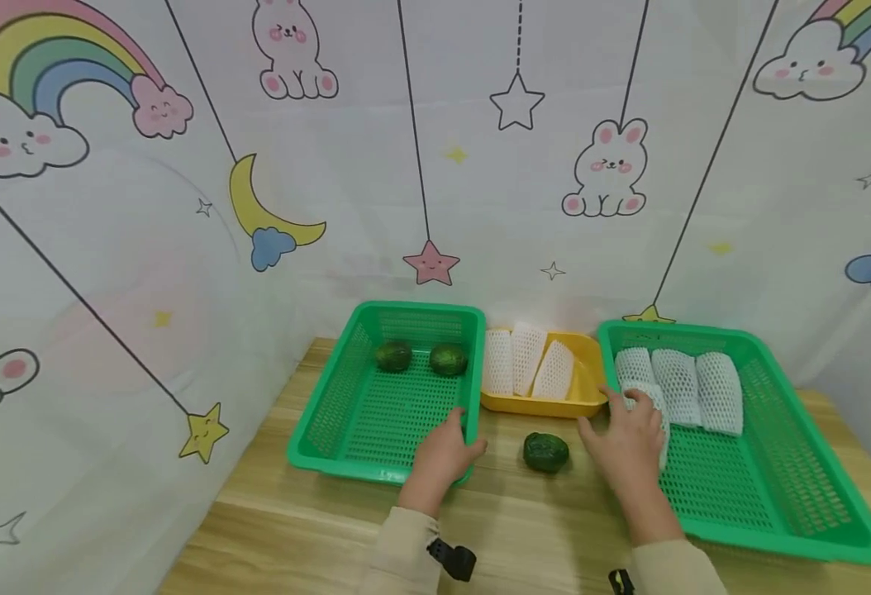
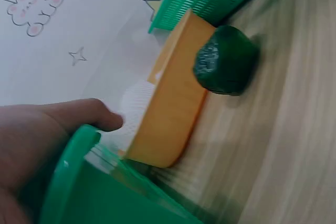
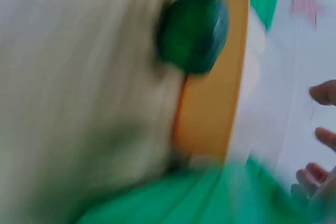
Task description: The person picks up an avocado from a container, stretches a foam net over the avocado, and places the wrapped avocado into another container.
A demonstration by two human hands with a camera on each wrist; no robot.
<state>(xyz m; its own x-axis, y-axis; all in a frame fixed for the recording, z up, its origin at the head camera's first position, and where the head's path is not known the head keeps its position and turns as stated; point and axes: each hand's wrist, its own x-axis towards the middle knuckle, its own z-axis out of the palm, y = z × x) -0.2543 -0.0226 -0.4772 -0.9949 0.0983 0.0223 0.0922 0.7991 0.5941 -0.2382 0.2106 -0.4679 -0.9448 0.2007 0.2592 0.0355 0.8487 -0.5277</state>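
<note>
green fruits point(image 1: 546, 452), three, white sleeves point(image 1: 720, 392), seven, left grip point(image 1: 441, 453) and right grip point(image 1: 629, 438) loosely spread

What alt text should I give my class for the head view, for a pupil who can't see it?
A person's left hand and right hand flank a green fruit on a wooden table. Behind it, a yellow tray holds white nets; the green left basket holds two more fruits, the green right basket more nets.

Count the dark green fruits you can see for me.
3: one fruit and another fruit in the left green basket, and a third fruit on the table. The white nets might hide more.
</note>
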